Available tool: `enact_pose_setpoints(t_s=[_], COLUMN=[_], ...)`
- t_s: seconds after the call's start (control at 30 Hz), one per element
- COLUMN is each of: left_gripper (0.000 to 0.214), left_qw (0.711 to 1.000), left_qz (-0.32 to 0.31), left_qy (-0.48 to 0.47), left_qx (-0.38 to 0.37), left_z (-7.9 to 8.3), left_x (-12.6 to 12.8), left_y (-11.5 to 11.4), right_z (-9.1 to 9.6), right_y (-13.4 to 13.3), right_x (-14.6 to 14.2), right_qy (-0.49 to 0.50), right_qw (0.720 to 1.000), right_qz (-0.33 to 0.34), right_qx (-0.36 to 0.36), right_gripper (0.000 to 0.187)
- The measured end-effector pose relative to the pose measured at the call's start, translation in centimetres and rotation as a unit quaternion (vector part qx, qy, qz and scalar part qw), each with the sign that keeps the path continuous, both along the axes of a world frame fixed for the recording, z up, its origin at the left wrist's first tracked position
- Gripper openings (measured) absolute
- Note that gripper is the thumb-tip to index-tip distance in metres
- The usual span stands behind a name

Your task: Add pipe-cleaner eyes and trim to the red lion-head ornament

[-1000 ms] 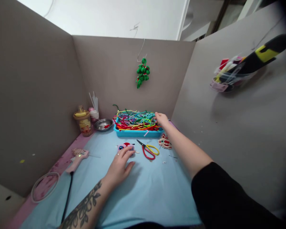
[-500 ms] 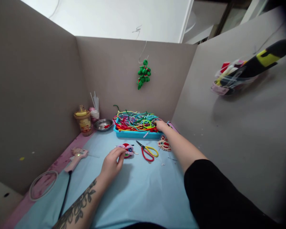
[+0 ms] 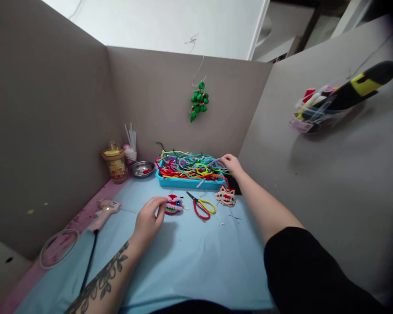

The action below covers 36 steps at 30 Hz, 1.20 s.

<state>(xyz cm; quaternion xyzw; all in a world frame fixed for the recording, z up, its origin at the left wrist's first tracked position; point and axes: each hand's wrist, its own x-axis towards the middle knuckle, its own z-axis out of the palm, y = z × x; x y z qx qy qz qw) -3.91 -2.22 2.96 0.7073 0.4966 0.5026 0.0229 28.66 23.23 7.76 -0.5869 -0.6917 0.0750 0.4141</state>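
Observation:
My left hand (image 3: 149, 217) is closed in a pinch at the left edge of a small red and lilac pipe-cleaner figure (image 3: 174, 204), which has a blue eye and lies on the blue cloth. Out at the right end of a blue tray (image 3: 190, 182), my right hand (image 3: 232, 165) pinches the end of a lilac pipe cleaner (image 3: 215, 162). The rest of that strand lies among a tangle of many-coloured pipe cleaners (image 3: 180, 168). Scissors (image 3: 202, 207) with one red and one yellow handle lie open between the figure and a cream and red pipe-cleaner face (image 3: 225, 196).
At the left are a pink glue gun (image 3: 105, 214) with its light on, a lidded cup (image 3: 115, 165) and a metal dish (image 3: 142, 168). A green pipe-cleaner piece (image 3: 199, 102) hangs at the back. A black and yellow tool (image 3: 356, 89) sits in a holder on the right wall.
My right hand has come up and right out of the tangle, drawing the lilac pipe cleaner with it. My left hand stays at the figure, shifted slightly left.

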Motion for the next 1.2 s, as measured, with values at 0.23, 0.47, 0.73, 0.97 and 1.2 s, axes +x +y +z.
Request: enact_pose_setpoints(t_s=[0.23, 0.47, 0.73, 0.97, 1.2], left_gripper=[0.027, 0.026, 0.020, 0.023, 0.030], left_qw=[0.968, 0.995, 0.979, 0.993, 0.973], left_qz=[0.126, 0.055, -0.101, -0.038, -0.107], left_qy=[-0.210, -0.021, 0.178, 0.110, 0.194], left_qx=[-0.056, 0.085, 0.005, -0.018, -0.070], left_z=[1.0, 0.6, -0.7, -0.4, -1.5], left_x=[-1.1, 0.8, 1.8, 0.5, 2.4], left_y=[0.3, -1.4, -1.5, -0.7, -1.3], right_z=[4.4, 2.0, -5.1, -5.3, -6.4], right_y=[-5.9, -19.8, -24.9, -23.1, -24.1], right_x=[-1.1, -9.0, -11.9, -9.4, -11.4], right_qy=[0.131, -0.049, 0.023, 0.031, -0.029], right_qw=[0.964, 0.958, 0.948, 0.969, 0.950], right_qz=[-0.014, 0.229, 0.316, 0.245, 0.310], right_qx=[0.233, 0.164, 0.011, -0.011, 0.002], right_gripper=[0.015, 0.015, 0.011, 0.015, 0.017])
